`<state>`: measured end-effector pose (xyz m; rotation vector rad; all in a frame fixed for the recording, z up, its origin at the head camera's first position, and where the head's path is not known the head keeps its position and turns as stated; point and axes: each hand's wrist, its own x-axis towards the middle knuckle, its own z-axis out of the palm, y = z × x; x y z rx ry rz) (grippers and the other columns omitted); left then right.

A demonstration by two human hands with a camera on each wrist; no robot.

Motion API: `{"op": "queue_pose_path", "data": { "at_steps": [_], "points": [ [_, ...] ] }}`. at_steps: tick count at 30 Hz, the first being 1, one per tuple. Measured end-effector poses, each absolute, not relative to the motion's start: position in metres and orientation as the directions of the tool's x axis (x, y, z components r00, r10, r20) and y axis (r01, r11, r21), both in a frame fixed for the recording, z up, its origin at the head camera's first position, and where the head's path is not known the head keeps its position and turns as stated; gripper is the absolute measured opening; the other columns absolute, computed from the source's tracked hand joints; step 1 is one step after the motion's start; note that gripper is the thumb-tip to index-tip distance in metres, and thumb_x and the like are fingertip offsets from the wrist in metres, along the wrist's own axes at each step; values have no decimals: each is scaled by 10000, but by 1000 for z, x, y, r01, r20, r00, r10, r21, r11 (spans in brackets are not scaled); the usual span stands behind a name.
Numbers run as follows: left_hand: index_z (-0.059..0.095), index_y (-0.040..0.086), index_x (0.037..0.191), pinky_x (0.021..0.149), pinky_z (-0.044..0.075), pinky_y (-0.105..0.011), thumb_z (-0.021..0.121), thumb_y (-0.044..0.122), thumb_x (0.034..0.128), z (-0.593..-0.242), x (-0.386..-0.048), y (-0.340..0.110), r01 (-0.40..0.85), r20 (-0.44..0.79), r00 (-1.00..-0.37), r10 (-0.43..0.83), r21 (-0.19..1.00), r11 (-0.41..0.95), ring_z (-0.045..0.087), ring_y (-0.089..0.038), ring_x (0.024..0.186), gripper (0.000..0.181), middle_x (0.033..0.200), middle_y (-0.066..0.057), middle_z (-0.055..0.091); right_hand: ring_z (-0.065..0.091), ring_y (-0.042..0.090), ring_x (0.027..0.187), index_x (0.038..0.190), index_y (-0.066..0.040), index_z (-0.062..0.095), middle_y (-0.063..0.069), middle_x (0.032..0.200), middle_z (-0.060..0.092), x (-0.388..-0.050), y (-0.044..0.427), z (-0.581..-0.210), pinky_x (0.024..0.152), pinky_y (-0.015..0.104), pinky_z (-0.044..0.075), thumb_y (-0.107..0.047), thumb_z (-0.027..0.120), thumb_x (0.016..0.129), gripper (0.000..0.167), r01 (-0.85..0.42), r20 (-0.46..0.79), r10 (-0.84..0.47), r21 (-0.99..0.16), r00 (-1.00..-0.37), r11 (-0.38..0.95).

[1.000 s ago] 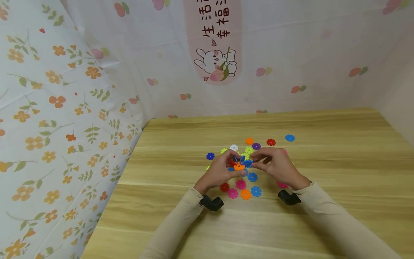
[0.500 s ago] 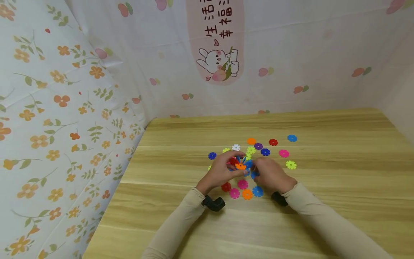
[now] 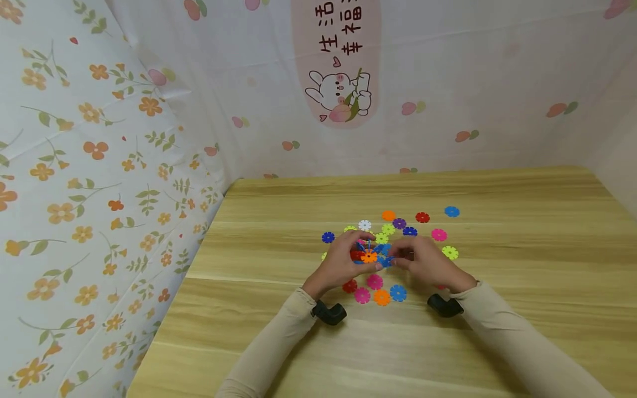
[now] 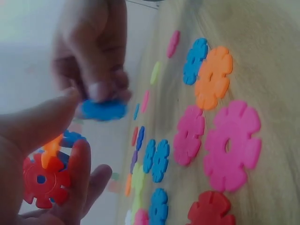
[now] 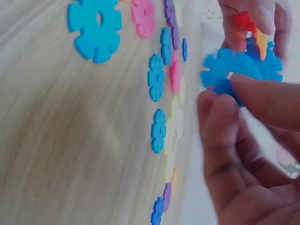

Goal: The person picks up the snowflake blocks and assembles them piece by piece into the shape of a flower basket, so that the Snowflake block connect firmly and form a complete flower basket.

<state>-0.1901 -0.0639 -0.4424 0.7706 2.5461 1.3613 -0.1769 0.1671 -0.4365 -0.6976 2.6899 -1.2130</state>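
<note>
Right of centre in the head view, the left hand (image 3: pixel 343 261) curls its thumb and fingers round a cluster of joined discs (image 3: pixel 369 256), red, orange and blue, with the orange one facing the camera. Just beside it, the right hand (image 3: pixel 430 262) pinches a blue disc (image 4: pixel 104 110) between thumb and fingertips, its fingers bent; whether that disc touches the cluster, I cannot tell. Loose notched discs lie around both hands on the table (image 3: pixel 278 237): a white disc (image 3: pixel 365 225) and a purple disc (image 3: pixel 399 223) above them, a pink disc (image 3: pixel 362 295) and an orange disc (image 3: pixel 382 297) below. A rabbit-printed cloth (image 3: pixel 269 99) hangs across the top of the frame.
</note>
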Motion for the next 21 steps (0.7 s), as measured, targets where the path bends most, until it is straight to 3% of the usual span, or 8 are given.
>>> {"op": "queue_pose_path", "data": {
  "at_steps": [9, 16, 21],
  "points": [
    [571, 77, 1335, 892, 557, -204, 830, 280, 836, -445, -188, -58, 338, 85, -854, 513, 840, 424, 693, -177, 1038, 597, 1261, -78, 691, 700, 257, 722, 1001, -39, 731, 125, 935, 732, -172, 159, -435, 643, 221, 576, 26, 679, 913, 121, -402, 217, -392, -774, -894, 489],
    [545, 71, 1368, 899, 563, -208, 821, 264, 844, -442, -186, -53, 320, 94, -875, 475, 849, 421, 690, -165, 1048, 623, 1295, -89, 671, 701, 131, 735, 932, -44, 759, 42, 891, 732, -165, 151, -435, 682, 200, 590, 68, 737, 845, 144, -558, 444, -339, -638, -829, 530],
    [526, 40, 1384, 874, 561, -190, 803, 238, 861, -440, -186, -49, 313, 89, -869, 487, 860, 402, 678, -177, 1025, 624, 1295, -112, 653, 645, 62, 680, 903, -45, 770, 25, 824, 717, -163, 150, -437, 653, 213, 589, 98, 756, 809, 172, -606, 529, -309, -597, -790, 526]
  ]
}}
